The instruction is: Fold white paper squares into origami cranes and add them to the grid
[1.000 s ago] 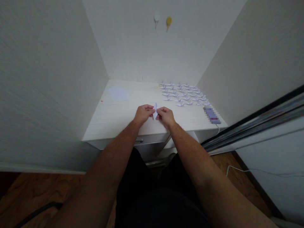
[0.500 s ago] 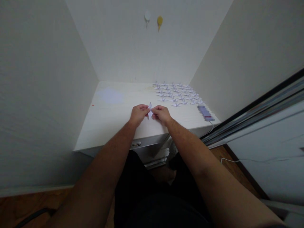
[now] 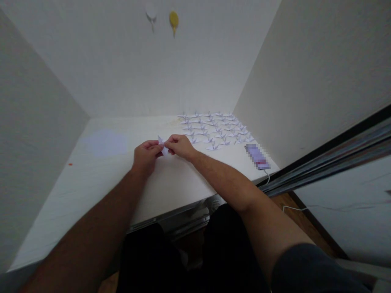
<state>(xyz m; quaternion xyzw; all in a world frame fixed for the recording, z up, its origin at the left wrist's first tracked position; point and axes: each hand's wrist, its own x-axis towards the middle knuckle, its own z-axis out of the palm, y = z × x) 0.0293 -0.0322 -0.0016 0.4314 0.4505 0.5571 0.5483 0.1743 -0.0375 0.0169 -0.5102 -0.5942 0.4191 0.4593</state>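
Observation:
Between my two hands is a small white origami crane [image 3: 165, 150], held just above the white desk [image 3: 177, 183]. My left hand [image 3: 147, 156] pinches its left side between thumb and fingers. From the other side my right hand [image 3: 179, 146] grips it with the fingertips. The pointed tip of the paper sticks up between the hands, while the fingers cover part of its folds. Beyond my right hand, several finished white paper cranes [image 3: 210, 129] stand in rows on the desk.
A phone [image 3: 258, 156], its screen blurred, lies at the desk's right with a white cable [image 3: 269, 178]. Walls close in the desk at the back and sides. A white hook [image 3: 151, 12] and a yellow hook [image 3: 174, 19] hang on the back wall. A small red spot [image 3: 70, 164] marks the left.
My view has turned to the right and leaned closer, so hands and desk appear farther left. Both hands keep hold of the paper crane, which now tilts slightly.

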